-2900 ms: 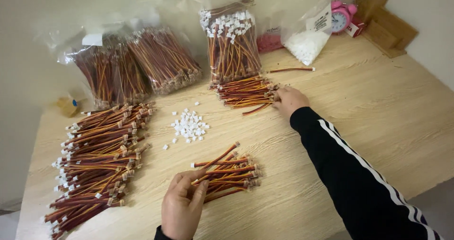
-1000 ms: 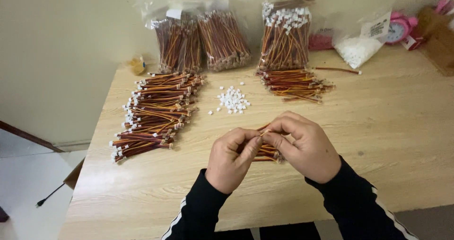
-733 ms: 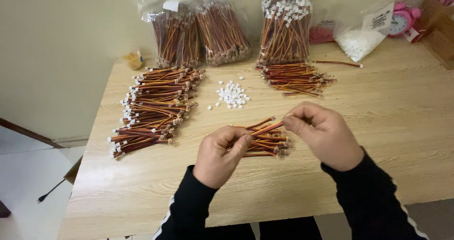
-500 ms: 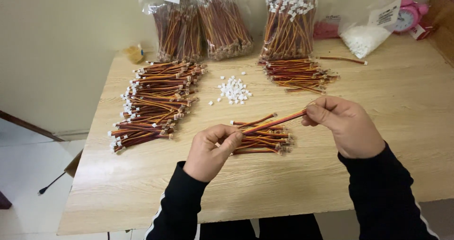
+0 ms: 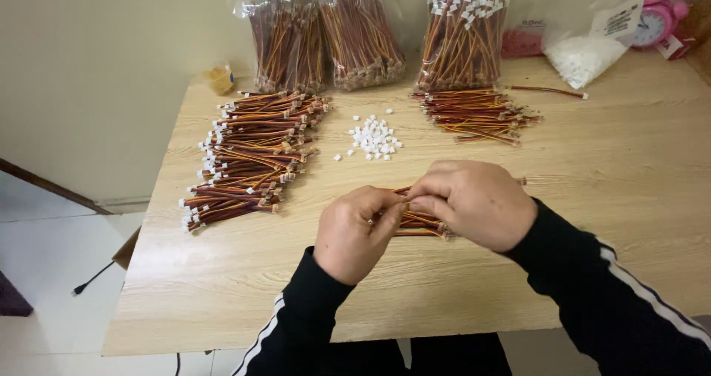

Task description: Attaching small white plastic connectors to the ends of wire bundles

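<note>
Two hands meet over a small bundle of wires near the front edge of the tabletop.

The left hand [image 5: 355, 231] and right hand [image 5: 474, 202] pinch together at their fingertips, gripping thin red-and-orange wires from the small wire bundle [image 5: 418, 222] that lies on the wooden tabletop [image 5: 615, 198] just beneath them. A large heap of cut wires [image 5: 248, 154] with white end plugs lies toward the left edge. A scatter of small white connectors [image 5: 372, 137] sits at the middle, and a smaller wire pile [image 5: 474, 114] lies behind it. Clear bags of wires [image 5: 326, 39] stand along the back edge, with a pink alarm clock [image 5: 655, 22] at the back right corner.
</note>
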